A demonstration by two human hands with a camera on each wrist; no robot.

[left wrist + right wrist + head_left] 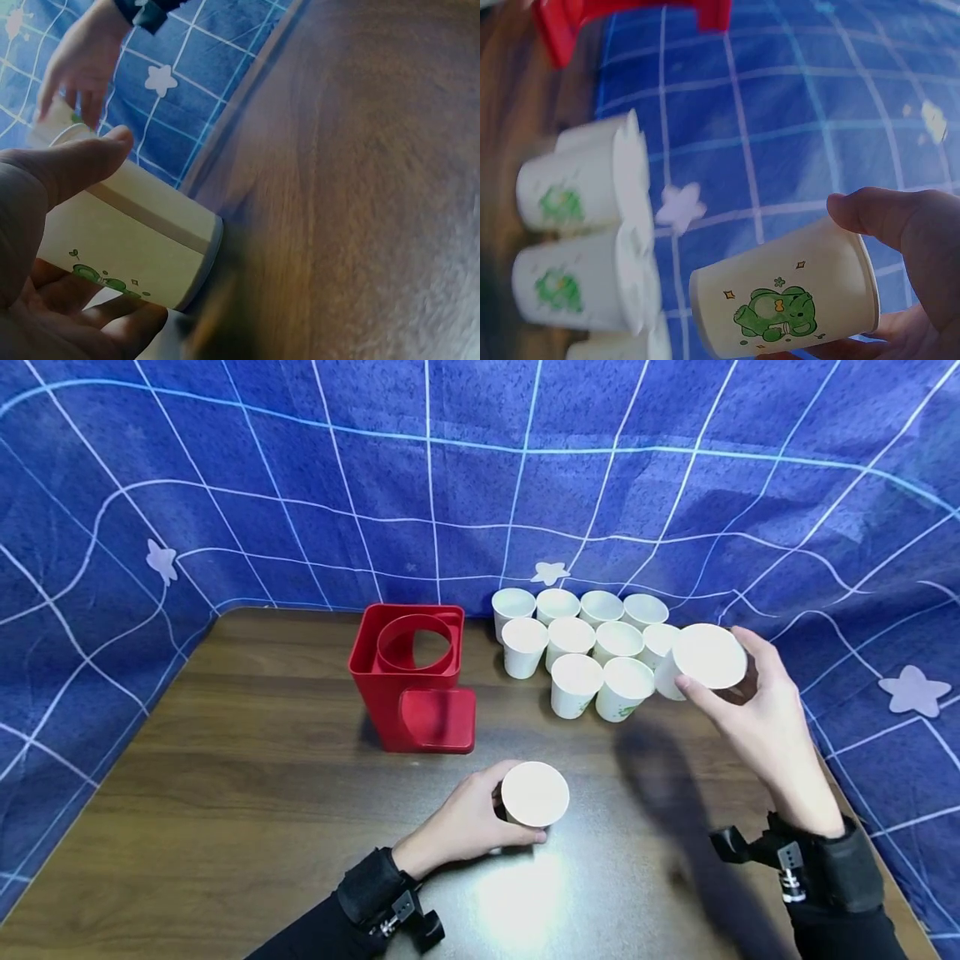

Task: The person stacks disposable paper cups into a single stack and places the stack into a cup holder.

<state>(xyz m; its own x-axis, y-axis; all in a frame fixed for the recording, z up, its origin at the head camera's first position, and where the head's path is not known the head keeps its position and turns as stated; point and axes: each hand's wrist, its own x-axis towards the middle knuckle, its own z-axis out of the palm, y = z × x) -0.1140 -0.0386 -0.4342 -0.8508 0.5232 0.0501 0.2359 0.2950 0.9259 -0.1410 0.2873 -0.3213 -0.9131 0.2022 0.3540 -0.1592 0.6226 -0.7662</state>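
Observation:
My left hand (pixel 468 818) grips a white paper cup (pixel 536 795) near the front middle of the table, thumb on one side and fingers on the other. In the left wrist view this cup (pixel 142 236) has a small green print near its lower side. On the right, my right hand (pixel 761 710) holds another white paper cup (pixel 708 657) by its sides, raised at the right end of the grouped cups. A green bear print shows on this cup (pixel 787 296) in the right wrist view. Several more paper cups (pixel 575 681) stand upright in rows, mouths up.
A red plastic holder (pixel 412 693) with a round ring on top stands left of the cup rows. Behind the brown wooden table (pixel 247 760) hangs a blue cloth (pixel 360 468) with white lines and stars. It also covers both sides.

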